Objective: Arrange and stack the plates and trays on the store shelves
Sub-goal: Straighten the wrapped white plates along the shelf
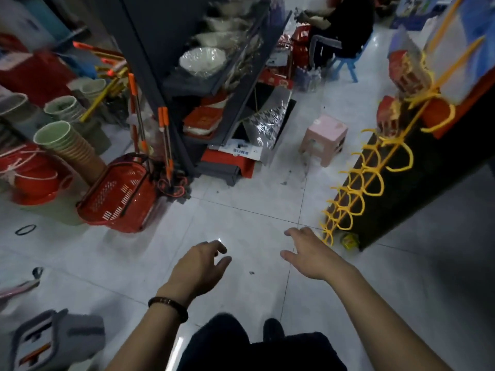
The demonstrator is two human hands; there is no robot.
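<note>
Both my hands hang over the white tiled floor and hold nothing. My left hand (199, 266), with a dark bead bracelet on the wrist, has its fingers loosely curled and apart. My right hand (312, 254) is spread, palm down. Ahead stands a dark shelf unit (150, 62). Wrapped white plates (202, 61) stand in a row on its upper shelf, the farther ones blurred. Red trays (203, 120) are stacked on its lower shelf. The hands are well short of the shelves.
A red shopping basket (117, 194) and orange-handled mops (164, 140) stand at the shelf's near end. Stacked bins (67, 140) and red buckets (32, 178) fill the left. A pink stool (325, 137) stands in the aisle. Yellow hooks (359, 183) hang on the right rack. A person (340, 28) sits at the back.
</note>
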